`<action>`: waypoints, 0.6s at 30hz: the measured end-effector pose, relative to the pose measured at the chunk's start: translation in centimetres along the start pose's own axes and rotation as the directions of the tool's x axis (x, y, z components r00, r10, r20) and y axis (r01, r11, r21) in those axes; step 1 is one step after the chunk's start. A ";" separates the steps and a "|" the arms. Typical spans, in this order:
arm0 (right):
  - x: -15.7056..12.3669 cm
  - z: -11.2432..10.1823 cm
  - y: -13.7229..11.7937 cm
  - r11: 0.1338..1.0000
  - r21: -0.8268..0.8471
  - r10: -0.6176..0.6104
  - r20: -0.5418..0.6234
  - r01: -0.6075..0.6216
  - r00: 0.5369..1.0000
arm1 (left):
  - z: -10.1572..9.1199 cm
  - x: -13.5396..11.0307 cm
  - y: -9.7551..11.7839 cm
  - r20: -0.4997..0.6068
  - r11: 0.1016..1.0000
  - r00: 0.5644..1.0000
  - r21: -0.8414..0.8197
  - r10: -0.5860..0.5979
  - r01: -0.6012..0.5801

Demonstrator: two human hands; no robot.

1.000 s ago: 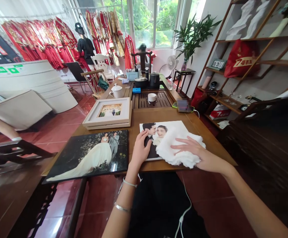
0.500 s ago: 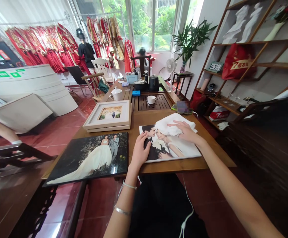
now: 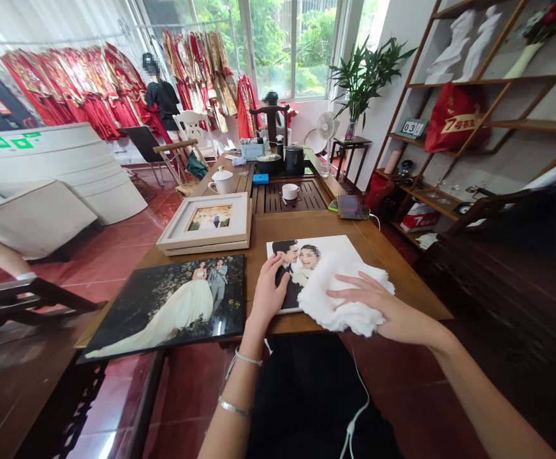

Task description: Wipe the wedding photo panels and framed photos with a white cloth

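A glossy wedding photo panel [image 3: 326, 247] lies flat on the wooden table [image 3: 383, 255] in front of me. My left hand [image 3: 268, 294] rests on its left edge with fingers spread, holding it down. My right hand [image 3: 378, 305] lies flat, fingers apart, pressing a white cloth [image 3: 328, 296] onto the near half of the panel. The cloth covers the lower part of the picture.
A dark wedding photo panel [image 3: 173, 303] lies to the left, overhanging the table's front edge. Behind it sits a white-framed picture [image 3: 206, 222]. Farther back are a tea tray [image 3: 282, 194], cup, teapot and kettle. Shelves stand at right; a phone [image 3: 353, 207] with cable lies nearby.
My right hand has drawn the white cloth from the far end of the photo panel back toward me over its near half. The left hand has stayed on the left edge.
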State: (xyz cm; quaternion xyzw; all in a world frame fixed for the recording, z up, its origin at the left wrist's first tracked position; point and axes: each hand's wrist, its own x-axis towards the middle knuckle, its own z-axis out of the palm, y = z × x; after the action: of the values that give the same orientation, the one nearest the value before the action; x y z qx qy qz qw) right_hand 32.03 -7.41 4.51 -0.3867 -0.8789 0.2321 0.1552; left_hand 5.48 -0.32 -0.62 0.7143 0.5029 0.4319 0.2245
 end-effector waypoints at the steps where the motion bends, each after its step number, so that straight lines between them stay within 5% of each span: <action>1: -0.3 -0.2 0.1 1.000 0.005 0.017 0.007 -0.017 1.000 | 0.0 0.0 0.0 -0.001 1.000 1.000 0.000 0.000 0.000; 11: 4.4 -1.5 5.7 0.972 -0.050 0.216 -0.207 -0.230 0.954 | -0.1 0.1 -0.1 0.013 1.000 1.000 -0.012 0.006 -0.006; 18: 9.1 -0.7 5.9 0.950 -0.123 0.243 -0.284 -0.287 0.927 | 0.0 0.1 -0.2 -0.001 0.999 1.000 -0.034 0.009 -0.009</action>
State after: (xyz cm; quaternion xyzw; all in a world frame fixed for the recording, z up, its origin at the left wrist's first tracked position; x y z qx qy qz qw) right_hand 29.98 3.16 2.81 -0.5411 -0.8057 0.1246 0.2065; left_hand 5.35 -0.15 -0.74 0.7124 0.4925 0.4416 0.2343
